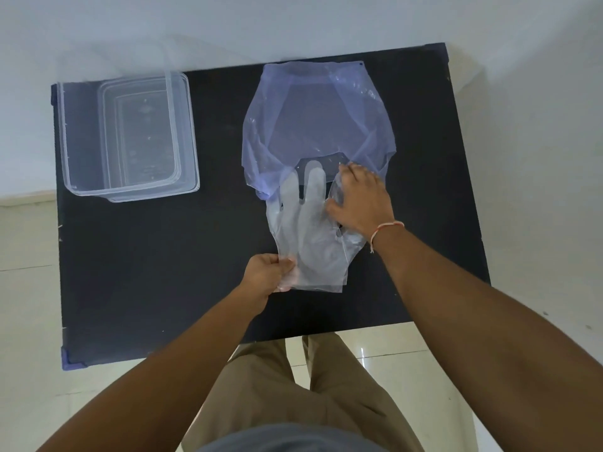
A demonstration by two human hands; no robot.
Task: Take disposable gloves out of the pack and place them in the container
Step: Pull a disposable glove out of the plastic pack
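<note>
Glove point(310, 236) cuff pinched in left hand point(266, 275), right hand point(362, 200) flat on pack point(313, 125) mouth, mid-table point(163, 256).

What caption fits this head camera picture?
Left hand pulls a clear glove from the pack; right hand steadies it.

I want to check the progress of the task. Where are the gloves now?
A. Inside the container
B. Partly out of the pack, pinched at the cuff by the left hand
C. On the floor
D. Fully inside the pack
B: the left hand pinches the cuff of the gloves, whose fingertips reach the mouth of the pack, while the container holds no gloves.
</note>
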